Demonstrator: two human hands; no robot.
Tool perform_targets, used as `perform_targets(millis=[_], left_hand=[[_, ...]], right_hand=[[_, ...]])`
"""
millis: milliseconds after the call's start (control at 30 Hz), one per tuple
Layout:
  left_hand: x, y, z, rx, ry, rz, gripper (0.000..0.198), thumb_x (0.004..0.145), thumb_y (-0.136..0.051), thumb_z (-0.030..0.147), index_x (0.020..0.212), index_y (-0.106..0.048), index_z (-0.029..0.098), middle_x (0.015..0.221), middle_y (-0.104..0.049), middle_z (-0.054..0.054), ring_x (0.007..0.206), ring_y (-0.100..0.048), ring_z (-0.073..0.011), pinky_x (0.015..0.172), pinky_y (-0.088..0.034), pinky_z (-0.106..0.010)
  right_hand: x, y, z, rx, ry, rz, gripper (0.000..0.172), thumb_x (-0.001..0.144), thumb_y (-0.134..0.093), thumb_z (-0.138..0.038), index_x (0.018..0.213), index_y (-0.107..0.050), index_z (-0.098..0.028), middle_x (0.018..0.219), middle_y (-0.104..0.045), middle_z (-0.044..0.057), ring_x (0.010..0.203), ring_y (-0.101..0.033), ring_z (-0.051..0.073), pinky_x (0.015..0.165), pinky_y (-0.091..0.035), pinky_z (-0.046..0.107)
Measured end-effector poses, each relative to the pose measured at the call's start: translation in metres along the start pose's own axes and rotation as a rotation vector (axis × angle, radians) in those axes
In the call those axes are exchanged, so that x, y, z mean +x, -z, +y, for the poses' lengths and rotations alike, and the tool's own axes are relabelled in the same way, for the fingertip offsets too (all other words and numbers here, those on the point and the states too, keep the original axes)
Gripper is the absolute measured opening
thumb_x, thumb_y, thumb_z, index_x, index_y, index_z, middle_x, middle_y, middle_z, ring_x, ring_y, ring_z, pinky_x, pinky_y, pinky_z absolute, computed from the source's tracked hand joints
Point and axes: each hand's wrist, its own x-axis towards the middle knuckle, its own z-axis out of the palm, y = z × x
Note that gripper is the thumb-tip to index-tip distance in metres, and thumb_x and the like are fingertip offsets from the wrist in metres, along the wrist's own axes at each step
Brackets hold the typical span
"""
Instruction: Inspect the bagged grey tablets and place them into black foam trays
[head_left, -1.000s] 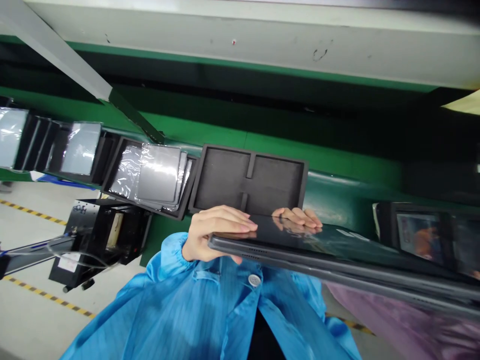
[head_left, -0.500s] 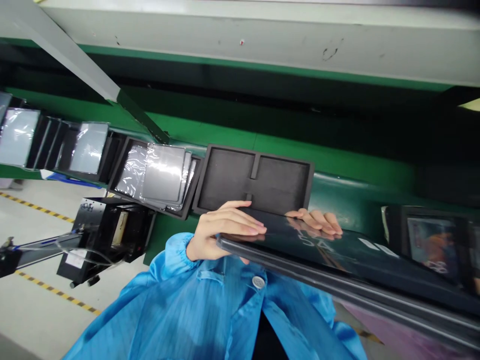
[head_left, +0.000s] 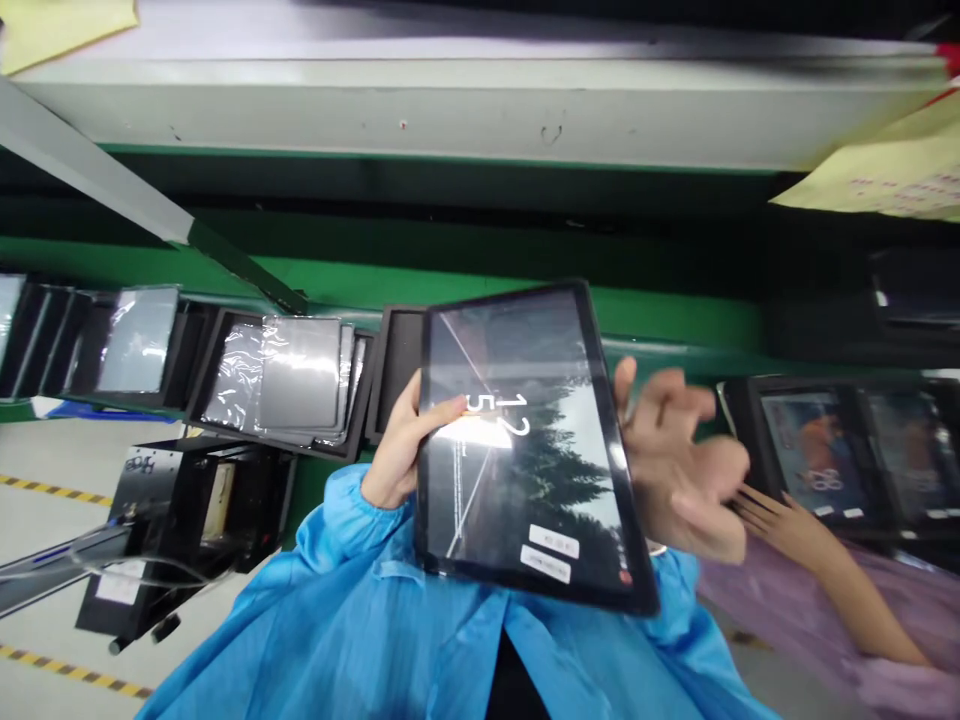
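Observation:
My left hand (head_left: 405,440) grips the left edge of a black tablet (head_left: 510,340), its thumb lying on the glass. The tablet is tilted up before my chest. Large digits glow on its screen, which also reflects the surroundings, and two white labels (head_left: 553,541) sit near its lower right. Beside the tablet's right edge is my right hand (head_left: 682,470), blurred by motion, with its fingers spread apart and nothing visible in them. Behind the tablet, a black foam tray (head_left: 391,345) is mostly hidden.
To the left, another tray (head_left: 202,390) holds several film-wrapped panels (head_left: 300,375). A co-worker's hand (head_left: 795,535) reaches in from the right near a black tray with tablets (head_left: 817,450). A grey shelf beam (head_left: 450,115) crosses above. A black machine (head_left: 180,540) stands at lower left.
The tablet has swung from a nearly edge-on slant to facing me and shifted left over the foam tray. My right hand has come off its face. A co-worker's hand has appeared at right.

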Motion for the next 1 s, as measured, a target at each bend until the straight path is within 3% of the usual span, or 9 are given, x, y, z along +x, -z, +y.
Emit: perform_targets(millis=[67, 133, 200, 300, 467, 767, 1000], left_hand=[[-0.002, 0.004, 0.005, 0.023, -0.118, 0.049, 0.046, 0.065, -0.096, 0.034, 0.102, -0.074, 0.02, 0.088, -0.08, -0.002, 0.072, -0.076, -0.0196, 0.062, -0.061, -0.026], [-0.005, 0.007, 0.009, 0.068, -0.209, 0.071, 0.049, 0.066, -0.096, 0.036, 0.107, -0.074, 0.022, 0.093, -0.08, -0.001, 0.078, -0.078, -0.0204, 0.065, -0.063, -0.026], [-0.008, 0.009, 0.014, 0.12, -0.257, 0.07, 0.053, 0.068, -0.095, 0.036, 0.116, -0.073, 0.025, 0.103, -0.08, -0.002, 0.089, -0.079, -0.0228, 0.074, -0.065, -0.028], [-0.009, 0.009, 0.018, 0.171, -0.266, 0.057, 0.06, 0.074, -0.091, 0.038, 0.129, -0.07, 0.027, 0.117, -0.079, -0.004, 0.102, -0.079, -0.0275, 0.084, -0.067, -0.033], [-0.011, 0.007, 0.02, 0.191, -0.297, 0.055, 0.073, 0.076, -0.088, 0.038, 0.143, -0.062, 0.031, 0.131, -0.075, -0.006, 0.109, -0.077, -0.0298, 0.087, -0.067, -0.036], [-0.017, 0.004, 0.022, 0.164, -0.355, 0.043, 0.059, 0.078, -0.087, 0.032, 0.134, -0.069, 0.034, 0.115, -0.078, 0.0, 0.098, -0.078, -0.0221, 0.082, -0.065, -0.028], [-0.013, -0.003, 0.026, 0.156, -0.283, -0.001, 0.069, 0.077, -0.088, 0.032, 0.142, -0.063, 0.034, 0.127, -0.076, -0.002, 0.113, -0.076, -0.0283, 0.095, -0.064, -0.035]], right_hand=[[-0.006, -0.013, 0.002, 0.055, -0.001, 0.059, 0.037, 0.088, -0.06, -0.049, 0.123, -0.072, -0.053, 0.148, -0.06, -0.018, 0.16, -0.031, 0.024, 0.136, -0.018, 0.053], [-0.012, -0.019, 0.002, 0.063, -0.18, 0.025, 0.05, 0.093, -0.053, -0.048, 0.141, -0.065, -0.042, 0.152, -0.06, -0.01, 0.159, -0.034, 0.027, 0.134, -0.026, 0.053], [-0.018, -0.019, -0.001, 0.083, -0.349, 0.007, 0.053, 0.091, -0.055, -0.048, 0.142, -0.065, -0.038, 0.143, -0.068, -0.005, 0.151, -0.047, 0.032, 0.127, -0.039, 0.056], [-0.024, -0.015, -0.01, 0.109, -0.433, 0.026, 0.06, 0.087, -0.06, -0.045, 0.147, -0.06, -0.038, 0.134, -0.074, -0.003, 0.141, -0.058, 0.035, 0.119, -0.049, 0.058], [-0.024, -0.013, -0.021, 0.171, -0.398, -0.026, 0.059, 0.086, -0.065, -0.039, 0.145, -0.062, -0.041, 0.135, -0.073, -0.006, 0.137, -0.062, 0.033, 0.115, -0.053, 0.057], [-0.022, -0.008, -0.026, 0.105, -0.405, -0.026, 0.057, 0.08, -0.075, -0.043, 0.137, -0.067, -0.044, 0.134, -0.073, -0.008, 0.132, -0.065, 0.03, 0.112, -0.055, 0.049], [-0.015, -0.016, -0.033, 0.083, -0.406, 0.044, 0.054, 0.077, -0.076, -0.04, 0.13, -0.072, -0.038, 0.135, -0.074, -0.004, 0.134, -0.064, 0.034, 0.111, -0.056, 0.052]])
